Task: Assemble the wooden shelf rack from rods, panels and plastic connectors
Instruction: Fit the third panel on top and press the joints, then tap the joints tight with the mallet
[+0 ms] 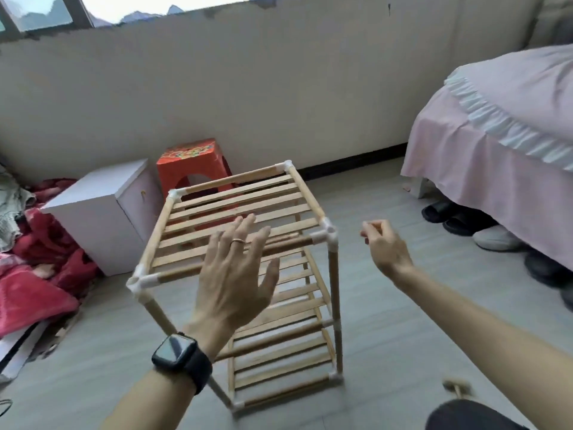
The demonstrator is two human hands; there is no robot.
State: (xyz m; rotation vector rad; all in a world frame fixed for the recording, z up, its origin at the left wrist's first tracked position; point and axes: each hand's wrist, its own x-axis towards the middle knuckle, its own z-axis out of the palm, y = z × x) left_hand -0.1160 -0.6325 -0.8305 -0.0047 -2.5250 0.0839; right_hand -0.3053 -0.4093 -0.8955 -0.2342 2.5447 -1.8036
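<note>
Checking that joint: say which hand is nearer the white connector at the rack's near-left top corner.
Left. The left hand is right of the connector, over the front rod; the right hand is past the rack's opposite corner.

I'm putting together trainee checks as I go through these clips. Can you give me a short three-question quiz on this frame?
1. How many slatted shelves does the rack show?
2. True or false: the left hand holds a loose rod.
3. What stands just behind the rack? A. a red stool B. a ladder C. a bucket

Key: 1. Three. 2. False: its fingers are straight and spread over the top shelf. 3. A.
</note>
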